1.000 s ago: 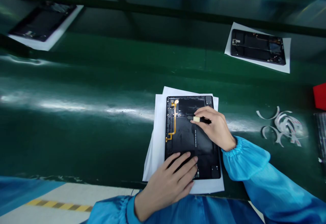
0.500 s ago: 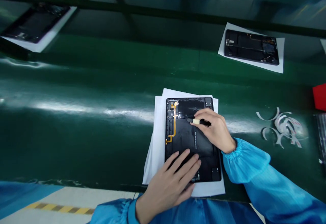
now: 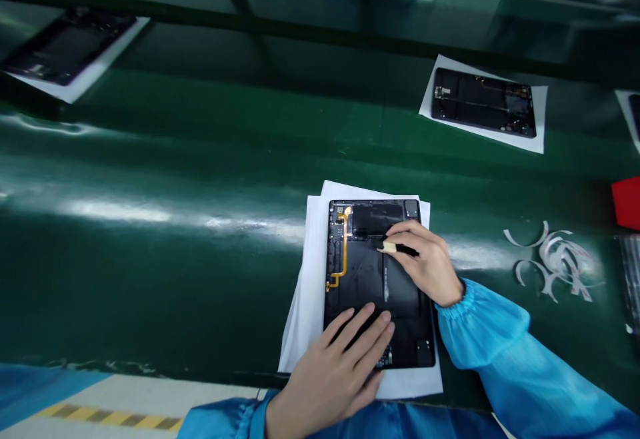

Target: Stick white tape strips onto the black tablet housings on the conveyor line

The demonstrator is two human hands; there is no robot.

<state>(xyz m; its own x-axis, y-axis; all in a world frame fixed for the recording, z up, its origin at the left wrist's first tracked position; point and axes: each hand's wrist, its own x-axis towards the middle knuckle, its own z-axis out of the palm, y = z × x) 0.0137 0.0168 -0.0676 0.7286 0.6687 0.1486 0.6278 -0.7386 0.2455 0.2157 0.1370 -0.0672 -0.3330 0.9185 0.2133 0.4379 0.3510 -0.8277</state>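
Note:
An opened tablet [image 3: 364, 279] lies on white sheets of paper [image 3: 307, 279] in front of me, its dark inside facing up. An orange flex cable [image 3: 345, 252] runs down the tablet's left side. My left hand [image 3: 340, 366] rests flat, fingers spread, across the lower part of the tablet. In a pinch, my right hand [image 3: 425, 259] holds a small black stick-like tool with a cream band [image 3: 389, 247], its tip at the tablet's upper middle. Its exact kind cannot be made out.
Curled white strips [image 3: 563, 259] lie on the green table [image 3: 175, 286] to the right. Another opened device [image 3: 485, 102] sits on paper at the back right, and a second opened device [image 3: 70, 42] at the back left. A red object [image 3: 626, 202] stands at the right edge.
The view has shifted slightly, so the tablet appears a little lower. The tool in my right hand has moved slightly rightward and changed its tilt. My left hand stays on the tablet.

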